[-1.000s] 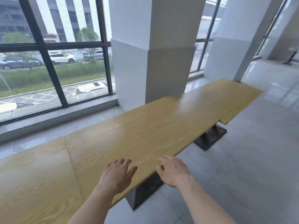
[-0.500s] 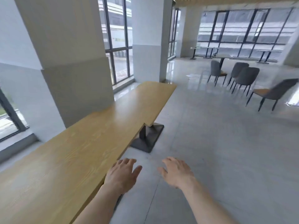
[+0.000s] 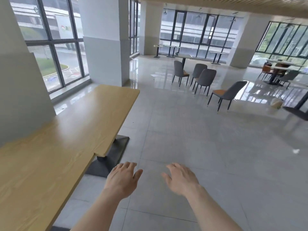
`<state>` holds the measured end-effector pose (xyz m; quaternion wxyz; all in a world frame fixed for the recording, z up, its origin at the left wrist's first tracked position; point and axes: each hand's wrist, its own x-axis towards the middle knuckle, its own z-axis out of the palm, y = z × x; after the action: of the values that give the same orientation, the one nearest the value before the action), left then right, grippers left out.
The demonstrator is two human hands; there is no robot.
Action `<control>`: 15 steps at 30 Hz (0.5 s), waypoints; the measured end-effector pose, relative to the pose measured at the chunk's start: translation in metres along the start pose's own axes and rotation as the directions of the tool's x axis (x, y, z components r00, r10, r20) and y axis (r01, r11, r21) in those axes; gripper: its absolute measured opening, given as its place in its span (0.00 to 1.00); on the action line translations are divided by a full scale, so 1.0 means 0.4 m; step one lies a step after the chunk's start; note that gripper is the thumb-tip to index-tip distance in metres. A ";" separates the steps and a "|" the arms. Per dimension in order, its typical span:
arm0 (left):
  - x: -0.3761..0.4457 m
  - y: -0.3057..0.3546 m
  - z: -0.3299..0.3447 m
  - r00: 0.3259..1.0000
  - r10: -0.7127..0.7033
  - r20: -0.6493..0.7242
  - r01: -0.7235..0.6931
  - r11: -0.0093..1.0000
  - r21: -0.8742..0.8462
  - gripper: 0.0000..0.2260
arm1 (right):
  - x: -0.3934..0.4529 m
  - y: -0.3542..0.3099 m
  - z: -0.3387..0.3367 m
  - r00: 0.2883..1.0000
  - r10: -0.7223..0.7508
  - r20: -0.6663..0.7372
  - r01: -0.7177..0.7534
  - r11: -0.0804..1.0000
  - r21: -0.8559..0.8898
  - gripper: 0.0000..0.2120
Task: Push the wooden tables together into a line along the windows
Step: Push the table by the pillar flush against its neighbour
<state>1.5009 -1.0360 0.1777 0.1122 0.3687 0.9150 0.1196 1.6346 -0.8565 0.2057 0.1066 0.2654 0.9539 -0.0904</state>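
Note:
Two wooden tables stand end to end on my left beside the windows (image 3: 55, 42). The near table (image 3: 38, 165) fills the lower left. The far table (image 3: 101, 112) butts against it, its front edge sticking out slightly past the near one's at the joint, and its black base (image 3: 115, 152) shows below. My left hand (image 3: 122, 179) hovers over the floor just right of the near table's edge, fingers spread, holding nothing. Palm down and empty, my right hand (image 3: 180, 179) also floats above the tiles.
A white pillar (image 3: 20, 90) stands against the tables on the left, another pillar (image 3: 106, 44) beyond the far table. Several grey chairs (image 3: 205, 79) stand mid-room. More tables (image 3: 183, 56) line the far windows. Grey tiled floor (image 3: 208, 155) spreads to my right.
Both hands have come off the near table's edge and now hang over the floor. My view has swung right, from the tabletop and window toward the room.

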 end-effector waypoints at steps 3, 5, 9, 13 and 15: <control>0.139 0.024 -0.016 1.000 0.022 0.012 -0.022 1.000 0.005 0.27 | 0.112 0.043 -0.041 1.000 0.027 0.008 -0.028 0.999 0.017 0.26; 0.222 0.041 -0.025 0.999 0.039 0.006 -0.039 0.999 0.015 0.27 | 0.183 0.072 -0.057 0.999 0.040 0.003 -0.040 0.999 0.026 0.26; 0.416 0.064 -0.015 0.998 0.054 0.018 -0.054 0.998 0.041 0.27 | 0.352 0.142 -0.078 0.998 0.058 0.015 -0.058 0.997 0.056 0.25; 0.636 0.104 -0.006 0.999 0.041 0.020 -0.042 0.997 0.067 0.28 | 0.556 0.240 -0.115 0.998 0.054 0.015 -0.055 0.996 0.073 0.26; 0.751 0.129 -0.008 0.999 0.029 0.013 -0.030 0.997 0.074 0.28 | 0.666 0.294 -0.145 0.999 0.043 0.011 -0.044 0.996 0.075 0.26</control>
<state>1.3223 -0.7897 0.1613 0.1021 0.3869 0.9125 0.0851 1.4645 -0.6145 0.1808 0.1029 0.2896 0.9433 -0.1252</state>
